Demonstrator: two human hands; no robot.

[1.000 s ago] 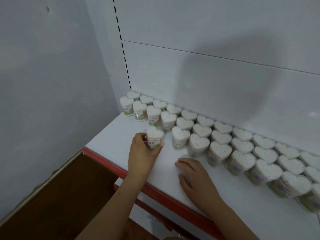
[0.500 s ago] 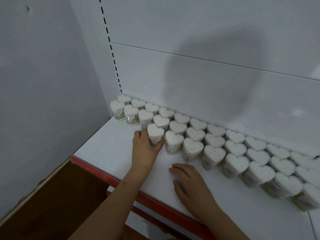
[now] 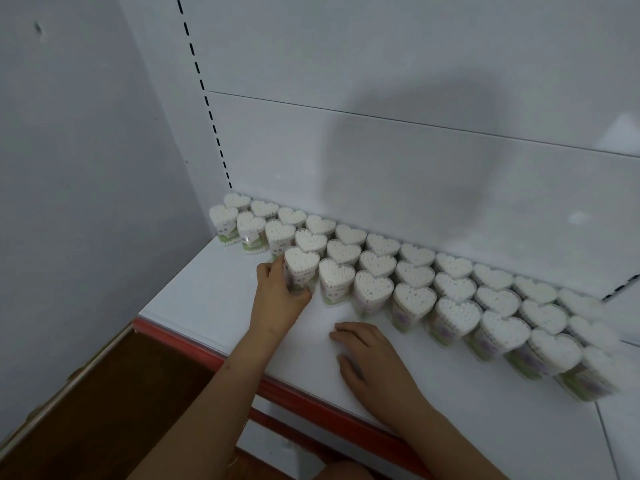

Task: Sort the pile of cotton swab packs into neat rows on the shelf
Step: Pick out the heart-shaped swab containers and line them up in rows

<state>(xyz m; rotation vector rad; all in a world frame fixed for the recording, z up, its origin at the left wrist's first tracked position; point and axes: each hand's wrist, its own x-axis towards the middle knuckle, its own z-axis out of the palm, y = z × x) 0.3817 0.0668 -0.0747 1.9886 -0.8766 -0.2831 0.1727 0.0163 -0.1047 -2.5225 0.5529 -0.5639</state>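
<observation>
A white metal shelf [image 3: 214,299] with a red front edge [image 3: 194,344] fills the frame, grey wall at far left. Left of centre, the left hand [image 3: 277,303] curls round a clear heart-shaped pack of white cotton swabs [image 3: 302,268], seemingly tucking it against the front row's left end to keep the line tight. Its label carries small writing, too blurred to read. Centre, the right hand [image 3: 372,358] lies flat, fingers relaxed, holding nothing, probably as a brace. Rightward, the rows of heart-shaped packs [image 3: 453,285] run diagonally along the back panel.
</observation>
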